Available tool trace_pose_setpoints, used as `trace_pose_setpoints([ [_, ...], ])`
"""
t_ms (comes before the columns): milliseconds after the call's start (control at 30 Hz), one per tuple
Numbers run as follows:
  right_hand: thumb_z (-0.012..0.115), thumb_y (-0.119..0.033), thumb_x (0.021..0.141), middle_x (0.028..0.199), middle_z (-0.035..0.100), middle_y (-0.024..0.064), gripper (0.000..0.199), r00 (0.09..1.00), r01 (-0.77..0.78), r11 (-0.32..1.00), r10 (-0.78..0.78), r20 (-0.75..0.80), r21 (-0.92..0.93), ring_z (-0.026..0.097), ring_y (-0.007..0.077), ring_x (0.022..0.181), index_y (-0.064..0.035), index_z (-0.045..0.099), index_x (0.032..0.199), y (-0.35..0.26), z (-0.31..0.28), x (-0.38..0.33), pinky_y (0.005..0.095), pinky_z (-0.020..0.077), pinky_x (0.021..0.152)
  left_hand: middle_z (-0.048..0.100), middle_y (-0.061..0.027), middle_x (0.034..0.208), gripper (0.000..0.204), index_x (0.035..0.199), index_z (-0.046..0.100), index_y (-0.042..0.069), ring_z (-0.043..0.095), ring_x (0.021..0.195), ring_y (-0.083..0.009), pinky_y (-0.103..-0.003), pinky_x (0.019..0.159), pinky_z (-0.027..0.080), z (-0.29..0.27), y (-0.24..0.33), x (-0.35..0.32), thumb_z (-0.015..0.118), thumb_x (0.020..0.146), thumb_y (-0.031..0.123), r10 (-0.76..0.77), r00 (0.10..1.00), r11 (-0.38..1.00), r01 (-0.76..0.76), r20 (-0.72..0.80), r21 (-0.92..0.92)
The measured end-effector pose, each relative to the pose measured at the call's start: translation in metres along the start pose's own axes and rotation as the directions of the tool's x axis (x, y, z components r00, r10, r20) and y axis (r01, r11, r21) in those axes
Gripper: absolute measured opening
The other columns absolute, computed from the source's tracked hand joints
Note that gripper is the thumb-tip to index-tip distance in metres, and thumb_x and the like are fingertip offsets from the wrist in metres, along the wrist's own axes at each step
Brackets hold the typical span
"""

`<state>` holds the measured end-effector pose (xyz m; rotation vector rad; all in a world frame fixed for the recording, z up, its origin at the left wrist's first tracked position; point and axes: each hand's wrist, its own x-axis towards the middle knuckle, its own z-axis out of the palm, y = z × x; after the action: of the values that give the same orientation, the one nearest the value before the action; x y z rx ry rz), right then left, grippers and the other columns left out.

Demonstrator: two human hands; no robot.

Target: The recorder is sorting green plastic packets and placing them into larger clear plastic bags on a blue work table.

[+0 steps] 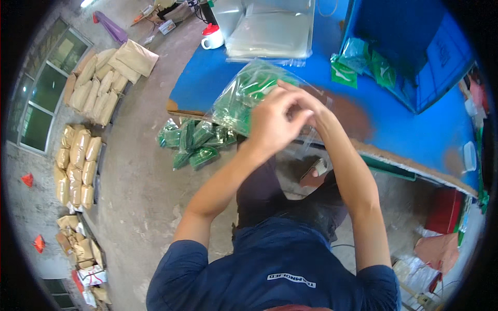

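Both hands meet at the mouth of a clear plastic bag (244, 101) stuffed with small green packets, held up in front of the person just above the near edge of a blue table (415, 132). The left hand (275, 122) is curled shut, fingers folded over the bag's upper corner; the right hand (306, 106) sits mostly behind it, its fingers pinched on the same gathered plastic, though how tightly cannot be told. The bag's body hangs out to the left of the hands, partly over the tabletop and partly past the table's worn brown front edge.

Just below and left of the bag, a heap of filled green bags (194, 140) lies on the concrete floor (140, 171) against the table corner. Beyond it the floor is open as far as the rows of tan paper sacks (78, 160) stacked along the window wall.

On the table behind the hands there is bare blue surface, then a stack of flat clear bags (270, 31) at the far edge with a white mug with a red lid (211, 37) beside it. Loose green packets (358, 65) lie to the right, next to an upright blue panel (415, 46) that closes off that side. A red box (445, 210) stands under the table on the right.
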<state>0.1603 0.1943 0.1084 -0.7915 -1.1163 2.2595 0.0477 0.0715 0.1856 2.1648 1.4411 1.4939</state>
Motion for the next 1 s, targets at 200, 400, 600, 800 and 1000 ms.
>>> trace_pose_setpoints([
  [200,0.078,-0.040,0.080,0.133,0.057,0.0141,0.085,0.933,0.043,0.982,-0.106,-0.345,-0.186,0.059,0.0294,0.118,-0.0004,0.037,0.144,0.003,0.024,-0.008,0.0450,0.0520,0.097,0.045,-0.0140,0.150,0.071,0.152,0.034,0.005,0.047,0.134,-0.0224,-0.035,0.112,0.035,-0.098,-0.213,0.030,0.064,0.095,0.036,-0.667,0.658,0.549,0.751,0.350,-0.366],
  [400,0.077,-0.051,0.078,0.128,0.059,0.0273,0.085,0.788,-0.019,0.865,-0.295,-0.540,-0.501,0.060,0.0286,0.117,0.0040,0.049,0.136,0.012,0.005,0.033,0.0367,0.0500,0.096,0.027,-0.0092,0.161,0.075,0.157,0.022,0.006,0.026,0.147,-0.0209,-0.034,0.120,0.020,-0.075,-0.222,0.023,0.056,0.099,0.039,-0.425,0.618,0.416,0.783,0.662,-0.463],
  [600,0.068,-0.043,0.091,0.129,0.059,0.0264,0.086,0.657,0.124,0.577,-0.657,-0.369,-0.807,0.062,0.0373,0.115,0.0052,0.024,0.147,0.032,-0.001,0.009,0.0434,0.0524,0.091,0.032,-0.0067,0.158,0.065,0.155,0.029,0.007,0.028,0.146,-0.0184,-0.033,0.120,0.021,-0.047,-0.206,0.013,0.050,0.101,0.035,-0.353,0.758,0.390,0.653,0.549,-0.650],
  [800,0.064,-0.039,0.094,0.116,0.064,0.0253,0.089,0.855,0.196,0.888,-0.363,-0.371,-0.415,0.069,0.0316,0.098,0.0028,0.012,0.153,0.021,0.015,-0.041,0.0398,0.0598,0.064,0.018,-0.0090,0.164,0.073,0.157,0.016,0.004,0.011,0.152,-0.0188,-0.033,0.122,0.011,-0.040,-0.193,0.016,0.048,0.102,0.040,-0.394,0.678,0.417,0.733,0.621,-0.537],
  [1000,0.067,-0.026,0.095,0.102,0.068,0.0206,0.090,0.782,0.182,0.712,-0.523,-0.339,-0.678,0.069,0.0204,0.080,0.0054,0.006,0.153,0.045,0.018,-0.037,0.0313,0.0557,0.058,0.025,-0.0081,0.162,0.070,0.157,0.017,0.004,0.024,0.148,-0.0207,-0.035,0.121,0.019,-0.030,-0.177,0.019,0.047,0.103,0.037,-0.444,0.645,0.359,0.764,0.622,-0.536],
])
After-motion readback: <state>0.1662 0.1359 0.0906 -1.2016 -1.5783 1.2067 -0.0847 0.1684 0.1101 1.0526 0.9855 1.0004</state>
